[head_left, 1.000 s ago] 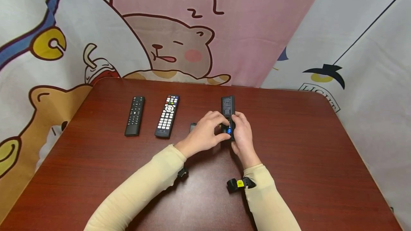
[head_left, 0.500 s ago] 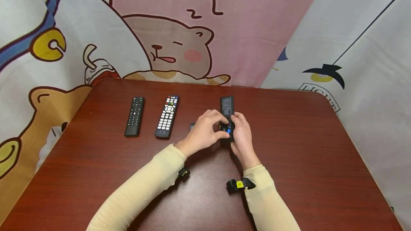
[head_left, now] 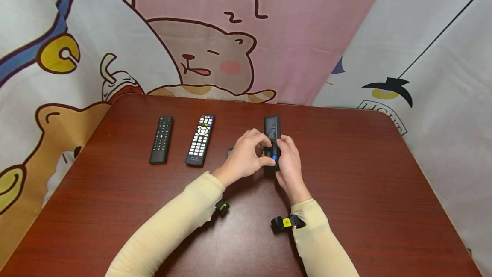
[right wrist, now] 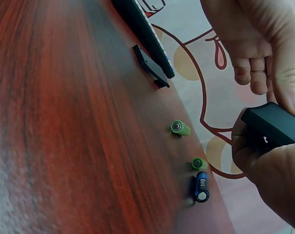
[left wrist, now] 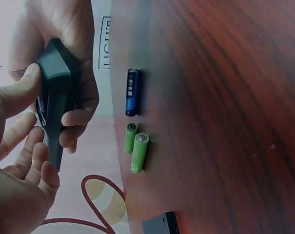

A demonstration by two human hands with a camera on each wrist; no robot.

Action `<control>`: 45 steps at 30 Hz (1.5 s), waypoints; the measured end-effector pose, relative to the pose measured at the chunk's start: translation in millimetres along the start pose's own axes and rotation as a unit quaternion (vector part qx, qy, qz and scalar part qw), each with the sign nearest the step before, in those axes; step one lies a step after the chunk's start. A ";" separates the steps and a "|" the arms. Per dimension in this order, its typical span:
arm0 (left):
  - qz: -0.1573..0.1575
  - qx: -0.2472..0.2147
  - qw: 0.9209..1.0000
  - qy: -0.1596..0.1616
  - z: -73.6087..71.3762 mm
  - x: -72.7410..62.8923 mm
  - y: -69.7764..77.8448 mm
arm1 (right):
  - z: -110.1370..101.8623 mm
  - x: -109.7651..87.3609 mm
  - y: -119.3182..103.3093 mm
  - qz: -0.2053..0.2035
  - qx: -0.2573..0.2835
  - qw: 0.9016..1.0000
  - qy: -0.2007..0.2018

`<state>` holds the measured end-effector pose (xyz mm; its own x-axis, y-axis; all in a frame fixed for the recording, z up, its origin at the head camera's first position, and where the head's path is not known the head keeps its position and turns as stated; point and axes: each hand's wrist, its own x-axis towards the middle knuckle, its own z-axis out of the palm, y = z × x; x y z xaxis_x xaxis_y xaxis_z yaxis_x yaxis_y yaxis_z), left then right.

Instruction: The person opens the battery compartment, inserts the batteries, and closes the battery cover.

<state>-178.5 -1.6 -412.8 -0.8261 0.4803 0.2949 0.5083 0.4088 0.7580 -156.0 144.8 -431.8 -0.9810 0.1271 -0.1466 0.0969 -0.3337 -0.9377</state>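
I have the right hand [head_left: 290,163] curled round the remote [head_left: 272,126], back-up above the table [head_left: 346,174], battery bay [head_left: 270,153] uncovered. The left hand [head_left: 245,155] has its thumb on it; whether its fingers pinch anything, I cannot tell from here. Loose batteries [left wrist: 140,154] lie nearby.

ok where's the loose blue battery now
In the left wrist view, the blue battery lies on the table, right of the held remote, beside two green batteries.
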 end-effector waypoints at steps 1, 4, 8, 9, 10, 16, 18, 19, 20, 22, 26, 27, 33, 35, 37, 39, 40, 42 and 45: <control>-0.004 0.000 1.000 -0.001 -0.2 0.1 0.3 | 0.1 0.0 0.3 0.000 0.000 1.000 0.000; -0.022 -0.006 1.000 -0.006 -0.8 0.9 0.0 | 0.4 -0.2 0.7 -0.002 -0.001 1.000 -0.003; -0.056 -0.018 0.998 -0.017 -0.9 3.6 -2.2 | 1.2 -0.8 1.2 -0.006 -0.004 1.000 -0.007; -0.065 -0.021 0.997 -0.020 -1.1 4.4 -2.6 | 1.3 -0.9 1.5 -0.007 -0.003 1.000 -0.007; -0.074 -0.025 0.997 -0.023 -1.3 5.3 -2.7 | 1.6 -1.1 1.9 -0.010 -0.002 1.000 -0.007; -0.109 -0.019 0.993 -0.033 -3.8 10.0 -1.8 | 3.0 -1.7 4.0 -0.025 0.010 1.000 -0.014; -0.117 -0.013 0.992 -0.037 -4.4 11.2 -2.1 | 3.0 -1.9 4.3 -0.027 0.012 0.999 -0.018; -0.121 -0.011 0.992 -0.039 -4.8 11.7 -2.0 | 3.0 -1.9 4.4 -0.028 0.013 0.999 -0.020; -0.124 -0.011 0.991 -0.041 -4.9 12.2 -2.1 | 3.0 -1.9 4.5 -0.028 0.015 0.999 -0.022; -0.132 -0.010 0.990 -0.045 -5.2 13.1 -2.0 | 3.1 -2.1 4.3 -0.029 0.018 0.999 -0.022; -0.143 -0.003 0.989 -0.045 -5.2 14.9 -1.8 | 3.2 -2.0 4.0 -0.032 0.021 0.999 -0.022; -0.145 0.000 0.988 -0.044 -5.2 15.3 -1.9 | 3.1 -2.0 4.0 -0.033 0.022 0.999 -0.021; -0.151 0.001 0.988 -0.045 -4.5 16.0 -4.3 | 2.6 -2.5 3.6 -0.032 0.020 0.999 -0.025; -0.151 0.000 0.987 -0.045 -4.7 16.0 -5.6 | 2.2 -2.4 3.4 -0.030 0.016 0.999 -0.026; -0.152 0.000 0.987 -0.047 -4.8 16.1 -7.0 | 1.7 -1.8 3.3 -0.029 0.011 0.999 -0.026; -0.152 -0.001 0.987 -0.049 -5.4 16.3 -7.7 | 1.5 -1.1 2.8 -0.027 0.006 0.999 -0.023; -0.151 -0.002 0.987 -0.050 -5.8 16.3 -7.8 | 1.5 -0.8 2.4 -0.026 0.004 0.999 -0.021; -0.151 -0.007 0.987 -0.053 -6.5 16.4 -7.8 | 1.9 -0.6 1.5 -0.023 0.001 1.000 -0.017; -0.154 -0.012 0.986 -0.057 -7.3 16.3 -7.2 | 2.6 -0.6 0.7 -0.019 0.000 1.000 -0.012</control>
<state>-197.4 -2.3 -409.2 -0.9072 0.4203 -0.0170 0.2307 0.5308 0.8155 -155.8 142.1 -431.7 -0.9878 0.1170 -0.1030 0.0593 -0.3290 -0.9425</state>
